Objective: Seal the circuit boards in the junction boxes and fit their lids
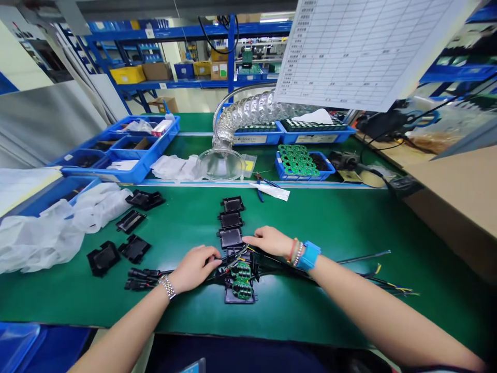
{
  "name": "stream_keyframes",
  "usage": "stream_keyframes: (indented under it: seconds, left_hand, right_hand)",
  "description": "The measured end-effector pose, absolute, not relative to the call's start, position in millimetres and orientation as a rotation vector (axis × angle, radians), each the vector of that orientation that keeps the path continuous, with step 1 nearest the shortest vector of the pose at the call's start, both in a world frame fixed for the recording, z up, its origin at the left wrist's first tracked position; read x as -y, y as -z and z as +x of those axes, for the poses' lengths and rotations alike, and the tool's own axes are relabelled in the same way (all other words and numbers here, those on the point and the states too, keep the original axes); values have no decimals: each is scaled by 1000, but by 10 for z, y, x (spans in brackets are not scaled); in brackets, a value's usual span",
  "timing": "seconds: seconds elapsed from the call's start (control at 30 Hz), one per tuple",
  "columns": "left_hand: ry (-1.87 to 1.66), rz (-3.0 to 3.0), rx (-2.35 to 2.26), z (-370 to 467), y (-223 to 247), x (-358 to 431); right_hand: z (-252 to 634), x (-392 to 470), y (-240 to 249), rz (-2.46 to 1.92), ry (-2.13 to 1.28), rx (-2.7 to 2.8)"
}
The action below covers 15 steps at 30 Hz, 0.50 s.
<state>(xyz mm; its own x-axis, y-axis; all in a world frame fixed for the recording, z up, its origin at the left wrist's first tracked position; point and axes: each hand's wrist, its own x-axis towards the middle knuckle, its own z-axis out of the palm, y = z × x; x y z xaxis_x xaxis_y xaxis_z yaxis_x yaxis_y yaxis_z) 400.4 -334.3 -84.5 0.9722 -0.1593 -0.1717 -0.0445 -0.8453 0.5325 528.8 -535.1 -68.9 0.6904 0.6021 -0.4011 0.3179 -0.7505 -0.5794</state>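
My left hand (196, 267) is closed, with its thumb and fingers pinched on a black cable beside a column of black plastic housings. My right hand (274, 241) is closed at the other side, its fingertips on the black cable where thin wires meet a tilted green circuit board (238, 257). Below, more green circuit boards (243, 287) lie in black housings, with cables out both sides. Above them, a black housing (231, 237) and two others sit in line, open side up. Black cable connectors (142, 280) lie left of my left hand; stripped cable ends (396, 287) spread to the right.
Loose black covers (134, 248) and white bags (97, 207) lie left. Behind are blue parts trays (143, 168), a fume duct with clear hood (221, 165), pliers (260, 192), a white tube (274, 191) and a blue bin (326, 171) of green boards. A paper sheet (361, 52) hangs above.
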Motion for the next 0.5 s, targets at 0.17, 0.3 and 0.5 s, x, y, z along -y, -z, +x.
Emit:
stream_keyframes:
  seconds: [0.17,0.3,0.5]
  left_hand:
    - [218,2592,239,3929,949,3314]
    - [206,2575,208,3917,930,3325]
    - [60,2492,98,3836,605,3353]
  right_hand:
    - [5077,5453,819,-2253,-408,960]
    - [4915,5553,826,-2145,-259,1062]
    - [4973,5798,645,-1959,-785,709]
